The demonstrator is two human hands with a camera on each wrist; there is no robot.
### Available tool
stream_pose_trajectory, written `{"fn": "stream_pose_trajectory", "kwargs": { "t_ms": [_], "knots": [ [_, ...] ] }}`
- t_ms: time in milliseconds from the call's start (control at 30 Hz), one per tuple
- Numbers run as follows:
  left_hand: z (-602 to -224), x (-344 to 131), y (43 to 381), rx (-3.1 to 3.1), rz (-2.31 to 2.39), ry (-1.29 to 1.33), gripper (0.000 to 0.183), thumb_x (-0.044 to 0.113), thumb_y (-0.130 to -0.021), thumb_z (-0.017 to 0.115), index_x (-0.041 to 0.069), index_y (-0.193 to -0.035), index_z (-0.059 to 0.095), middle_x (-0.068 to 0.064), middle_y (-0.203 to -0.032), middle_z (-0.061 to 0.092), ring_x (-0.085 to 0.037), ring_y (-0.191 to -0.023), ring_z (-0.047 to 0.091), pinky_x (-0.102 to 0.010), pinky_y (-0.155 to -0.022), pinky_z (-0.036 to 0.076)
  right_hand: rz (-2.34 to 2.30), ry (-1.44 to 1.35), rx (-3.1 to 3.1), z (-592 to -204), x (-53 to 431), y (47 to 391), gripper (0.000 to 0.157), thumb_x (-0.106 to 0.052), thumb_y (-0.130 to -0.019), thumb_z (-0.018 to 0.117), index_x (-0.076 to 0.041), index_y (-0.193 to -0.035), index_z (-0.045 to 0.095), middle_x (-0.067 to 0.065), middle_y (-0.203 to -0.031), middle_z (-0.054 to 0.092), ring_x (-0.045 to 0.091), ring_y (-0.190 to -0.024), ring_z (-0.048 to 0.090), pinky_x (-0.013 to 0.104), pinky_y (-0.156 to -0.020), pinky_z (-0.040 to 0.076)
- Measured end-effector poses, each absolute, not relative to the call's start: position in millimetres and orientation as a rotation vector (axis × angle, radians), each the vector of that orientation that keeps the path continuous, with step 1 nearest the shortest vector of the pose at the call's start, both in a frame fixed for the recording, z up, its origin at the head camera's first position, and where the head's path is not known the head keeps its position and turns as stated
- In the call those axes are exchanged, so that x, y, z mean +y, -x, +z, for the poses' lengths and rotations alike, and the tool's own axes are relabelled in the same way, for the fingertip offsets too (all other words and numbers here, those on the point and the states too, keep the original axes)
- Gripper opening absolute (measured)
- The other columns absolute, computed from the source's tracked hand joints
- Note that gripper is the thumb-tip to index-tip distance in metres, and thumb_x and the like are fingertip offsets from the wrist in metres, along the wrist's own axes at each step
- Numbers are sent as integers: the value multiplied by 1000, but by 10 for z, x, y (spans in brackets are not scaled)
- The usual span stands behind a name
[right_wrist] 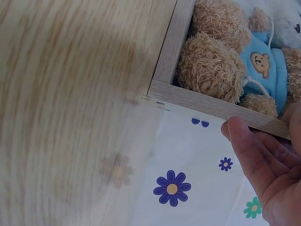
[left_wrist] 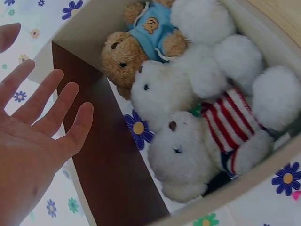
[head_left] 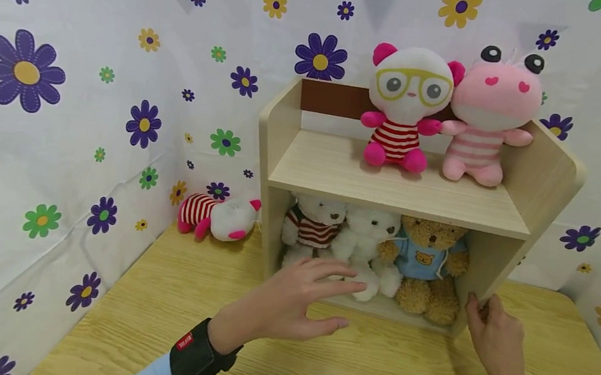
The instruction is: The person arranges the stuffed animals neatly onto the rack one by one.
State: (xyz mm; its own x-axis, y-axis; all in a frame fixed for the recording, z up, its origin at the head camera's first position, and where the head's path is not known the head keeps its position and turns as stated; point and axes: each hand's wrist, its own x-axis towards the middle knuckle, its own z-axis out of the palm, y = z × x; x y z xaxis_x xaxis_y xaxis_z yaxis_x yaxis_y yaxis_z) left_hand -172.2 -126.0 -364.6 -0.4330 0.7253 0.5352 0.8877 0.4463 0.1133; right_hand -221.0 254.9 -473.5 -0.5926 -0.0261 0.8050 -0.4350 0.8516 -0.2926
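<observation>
A two-tier wooden shelf (head_left: 345, 177) stands on the table. My right hand (head_left: 499, 340) pinches the front edge of its right side panel, fingers (right_wrist: 244, 141) against the outer face. In front of the lower tier my left hand (head_left: 294, 297) hovers with fingers spread, holding nothing. Inside that tier sit a white bear in a striped sweater (head_left: 314, 228), a plain white bear (head_left: 369, 234) and a brown bear in a blue hoodie (head_left: 424, 262). Up on the top tier are a panda plush with yellow glasses (head_left: 409, 110) and a pink striped plush (head_left: 491, 119).
Left of the shelf, a plush in a red-striped shirt (head_left: 220, 219) lies on its side on the wooden table (head_left: 166, 314). Flower-patterned white cloth (head_left: 77, 170) covers the walls behind and at both sides.
</observation>
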Motion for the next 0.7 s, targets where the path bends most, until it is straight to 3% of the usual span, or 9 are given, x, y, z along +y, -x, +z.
{"fn": "stream_pose_trajectory", "kwargs": {
  "t_ms": [233, 567, 700],
  "knots": [
    [-3778, -1454, 1715, -2331, -560, 1277, 50, 40, -95, 71, 26, -142, 60, 0, -143, 62, -18, -133, 58, -45, -105, 49, 589, -332, -2148, -4730, 2542, 2205, 14, 4, -84, 70, 6, -76, 59, 14, -54, 62, 11, -35, 48, 16, -34, 30],
    [-3946, -1732, 1710, -2460, -562, 1141, 51, 37, -94, 73, 27, -143, 60, 0, -141, 62, -17, -131, 58, -47, -106, 50, 602, -332, -2146, -4741, 2549, 2204, 14, 5, -83, 72, 6, -76, 59, 12, -53, 61, -5, -39, 41, 15, -34, 28],
    [-4028, -1844, 1719, -2472, -576, 1103, 52, 36, -93, 75, 27, -143, 60, -1, -140, 63, -19, -130, 59, -48, -105, 50, 599, -337, -2143, -4747, 2551, 2208, 14, 6, -83, 72, 7, -77, 60, 12, -53, 61, -5, -40, 41, 14, -34, 27]
  ]
}}
